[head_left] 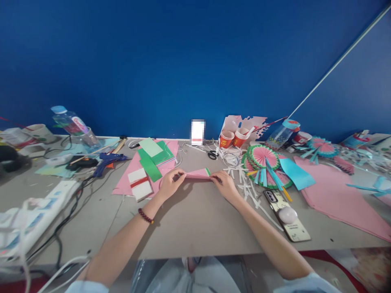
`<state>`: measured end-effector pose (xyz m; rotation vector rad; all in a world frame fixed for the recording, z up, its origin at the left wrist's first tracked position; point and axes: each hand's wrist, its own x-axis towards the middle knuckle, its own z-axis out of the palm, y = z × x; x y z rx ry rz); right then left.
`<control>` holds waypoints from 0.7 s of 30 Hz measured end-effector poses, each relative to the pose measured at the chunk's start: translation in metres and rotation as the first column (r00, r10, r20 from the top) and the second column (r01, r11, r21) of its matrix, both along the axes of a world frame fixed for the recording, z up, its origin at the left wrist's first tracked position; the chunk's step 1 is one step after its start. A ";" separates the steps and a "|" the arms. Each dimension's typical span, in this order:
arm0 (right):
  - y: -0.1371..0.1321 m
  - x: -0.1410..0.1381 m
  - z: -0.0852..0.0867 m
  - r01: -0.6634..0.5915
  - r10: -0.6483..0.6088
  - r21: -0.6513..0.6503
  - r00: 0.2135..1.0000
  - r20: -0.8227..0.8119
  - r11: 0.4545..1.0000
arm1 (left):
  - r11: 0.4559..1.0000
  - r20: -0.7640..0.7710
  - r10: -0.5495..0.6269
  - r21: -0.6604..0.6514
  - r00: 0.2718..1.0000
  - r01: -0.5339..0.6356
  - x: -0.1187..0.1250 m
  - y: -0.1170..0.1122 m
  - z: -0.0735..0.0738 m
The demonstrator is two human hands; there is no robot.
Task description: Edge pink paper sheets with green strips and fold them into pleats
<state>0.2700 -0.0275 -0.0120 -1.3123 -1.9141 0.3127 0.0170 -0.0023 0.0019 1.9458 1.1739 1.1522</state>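
Observation:
A narrow strip of folded pink paper [197,174] with a green edge at its right end is held just above the grey table. My left hand [172,183] pinches its left end between thumb and fingers. At the other end, my right hand [225,184] is closed on the paper near the green edge. Left of my left hand lie green paper sheets [151,167] and a white pad with a red band [139,184], both on a large pink sheet [124,182]. Pink and green pleated paper fans [263,158] lie to the right of my right hand.
Black-handled scissors [212,154] and red paper cups [226,139] stand near the blue wall. White paper scraps [246,187] and a phone [288,217] lie on the right, before stacked pink sheets [342,195]. Leftward are a blue glue gun [108,160], a power strip [45,217] and cables.

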 end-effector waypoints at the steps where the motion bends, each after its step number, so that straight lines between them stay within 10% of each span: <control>1: 0.000 0.000 0.000 0.003 -0.003 0.000 1.000 -0.010 1.000 | 1.000 -0.002 0.007 0.008 1.000 -0.007 0.000 0.000 0.000; 9: -0.004 -0.003 0.004 0.078 -0.081 -0.030 0.991 -0.107 0.997 | 0.911 -0.002 0.222 0.356 0.975 -0.207 -0.002 0.000 -0.003; 21: -0.019 -0.035 0.008 -0.172 0.025 -0.289 0.893 -0.450 0.942 | 0.924 -0.283 -0.148 0.301 0.948 0.234 0.025 -0.035 0.004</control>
